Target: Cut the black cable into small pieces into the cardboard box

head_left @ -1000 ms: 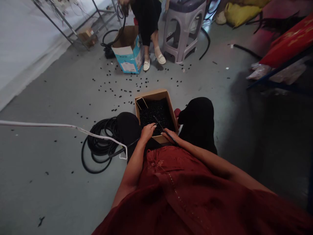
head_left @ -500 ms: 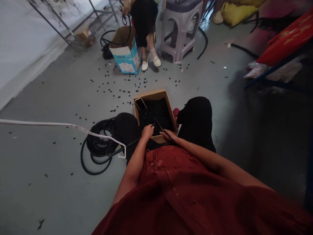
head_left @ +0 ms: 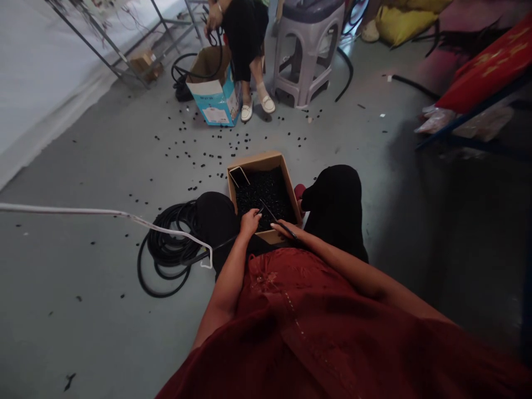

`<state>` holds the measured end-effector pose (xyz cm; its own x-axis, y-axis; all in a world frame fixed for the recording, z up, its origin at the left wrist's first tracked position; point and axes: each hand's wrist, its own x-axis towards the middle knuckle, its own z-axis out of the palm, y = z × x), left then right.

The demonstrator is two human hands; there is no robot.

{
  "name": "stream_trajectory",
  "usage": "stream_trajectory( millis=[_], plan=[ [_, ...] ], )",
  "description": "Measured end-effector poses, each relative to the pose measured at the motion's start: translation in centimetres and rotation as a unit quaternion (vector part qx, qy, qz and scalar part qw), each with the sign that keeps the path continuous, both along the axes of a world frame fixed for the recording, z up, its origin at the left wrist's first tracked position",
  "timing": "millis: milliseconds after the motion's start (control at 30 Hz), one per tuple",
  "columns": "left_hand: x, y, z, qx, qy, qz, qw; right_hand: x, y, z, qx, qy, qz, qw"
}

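- Right hand (head_left: 286,228) was closed on the handles of dark scissors (head_left: 269,211), whose long axis ran slantwise: handles toward the person, tips pointing forward and to the left.
- Left hand (head_left: 250,223) was just beside, its fingers drawn in on a black tube (head_left: 227,243); the tube's free end poked out forward and right, near the blades, and whether they touched could not be told.
- From that hand the tube ran back to the left, partly hidden by the forearm (head_left: 226,282).
- Below the hands, between the left knee (head_left: 216,219) and the right knee (head_left: 334,199), stood an open carton (head_left: 257,162) holding many small black pieces (head_left: 270,185), with a dark rectangular thing (head_left: 240,177) in its far left corner.
- Left of the left knee, a black coil (head_left: 158,244) lay on the floor (head_left: 374,155), with a white cable (head_left: 62,209) crossing above it.
- Beyond the carton, black bits (head_left: 203,165) were scattered about.
- Farther off, a co-worker's hand (head_left: 214,18) hung above a blue-and-white box (head_left: 216,108), near a grey stool (head_left: 306,30).
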<state>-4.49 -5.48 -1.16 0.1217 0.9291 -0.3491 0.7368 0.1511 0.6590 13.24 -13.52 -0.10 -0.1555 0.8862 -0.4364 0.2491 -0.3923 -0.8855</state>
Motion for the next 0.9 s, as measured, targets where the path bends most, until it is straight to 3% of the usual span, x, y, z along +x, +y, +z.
stream_trajectory(
  millis=[233,567,900],
  plan=[
    [0.1,-0.1,0.1,0.000,0.009,-0.013,1.000,0.1,0.1,0.7,-0.057,0.001,0.039,0.998],
    [0.2,-0.3,0.4,-0.025,0.019,-0.043,0.999,0.4,0.2,1.1,-0.085,0.004,0.045,0.995],
    [0.2,-0.3,0.0,-0.027,0.014,-0.047,0.998,0.7,0.5,-0.5,-0.094,0.009,0.076,0.993]
  ],
)
